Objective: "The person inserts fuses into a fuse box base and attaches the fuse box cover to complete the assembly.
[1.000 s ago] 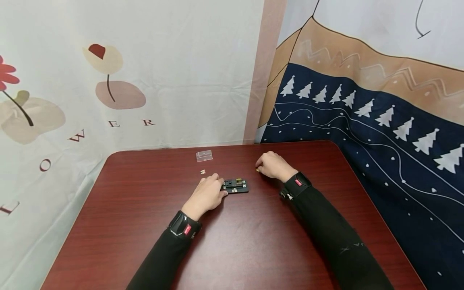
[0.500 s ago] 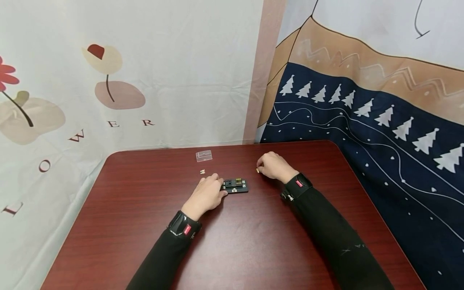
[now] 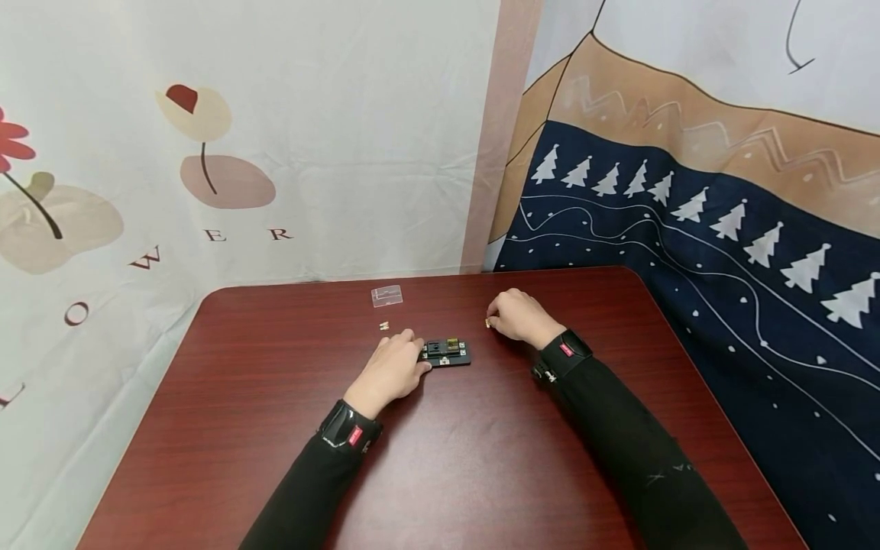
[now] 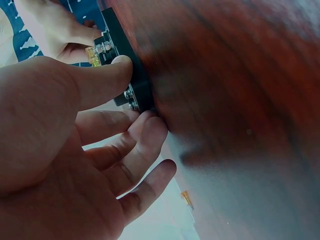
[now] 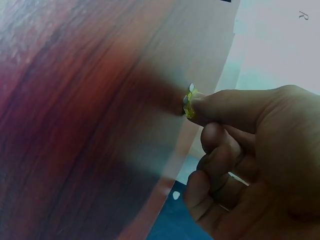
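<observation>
My left hand (image 3: 388,370) grips the left end of a black fuse holder (image 3: 447,354) lying on the table. Its thumb presses the near edge; the other fingers reach the far side and cover that end. Metal studs and nuts show on the holder (image 4: 127,60) in the left wrist view, with a yellow see-through fuse (image 4: 93,56) on it. To the right, my right hand (image 3: 521,315) pinches another small yellow fuse (image 5: 189,107) between thumb and forefinger, low over the tabletop. Silver tabs stick out of it, and the fingertips hide part of its body.
A clear plastic cover (image 3: 387,296) lies near the back edge of the reddish-brown table (image 3: 440,458). Small gold-coloured pieces (image 3: 384,326) sit between it and the left hand. Printed curtains (image 3: 378,153) hang behind the table.
My right hand has shifted very slightly, and the small fuse at its fingertips has turned a little. The left hand and the holder have stayed in place.
</observation>
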`<state>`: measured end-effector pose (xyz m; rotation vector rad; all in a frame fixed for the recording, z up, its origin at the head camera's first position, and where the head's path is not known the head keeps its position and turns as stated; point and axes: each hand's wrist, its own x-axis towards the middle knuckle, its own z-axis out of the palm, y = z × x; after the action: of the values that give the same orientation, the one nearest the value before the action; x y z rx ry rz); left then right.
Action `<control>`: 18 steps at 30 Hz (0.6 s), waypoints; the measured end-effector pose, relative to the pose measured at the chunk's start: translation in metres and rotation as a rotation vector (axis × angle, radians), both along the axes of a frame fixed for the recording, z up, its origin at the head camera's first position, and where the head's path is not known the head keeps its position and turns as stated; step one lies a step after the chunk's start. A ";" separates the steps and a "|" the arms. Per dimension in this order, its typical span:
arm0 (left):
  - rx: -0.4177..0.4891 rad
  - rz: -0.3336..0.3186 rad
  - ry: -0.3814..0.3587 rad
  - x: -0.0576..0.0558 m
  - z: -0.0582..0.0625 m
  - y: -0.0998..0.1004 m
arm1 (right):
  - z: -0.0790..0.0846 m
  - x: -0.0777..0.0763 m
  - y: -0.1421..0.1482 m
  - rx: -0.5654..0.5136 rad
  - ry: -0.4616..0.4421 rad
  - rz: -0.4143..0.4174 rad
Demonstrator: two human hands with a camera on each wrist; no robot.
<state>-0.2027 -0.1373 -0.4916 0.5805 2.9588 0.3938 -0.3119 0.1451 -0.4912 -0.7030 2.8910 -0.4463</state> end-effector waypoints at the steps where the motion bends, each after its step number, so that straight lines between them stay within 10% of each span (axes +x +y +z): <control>1: 0.000 0.000 0.001 0.000 0.000 0.000 | 0.000 0.000 0.000 0.002 0.004 0.002; 18: -0.007 0.007 0.000 0.000 -0.001 0.001 | 0.016 0.017 -0.023 -0.082 0.073 0.054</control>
<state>-0.2025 -0.1367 -0.4924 0.5700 2.9621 0.3844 -0.2951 0.1223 -0.4748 -0.8245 2.9275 -0.5465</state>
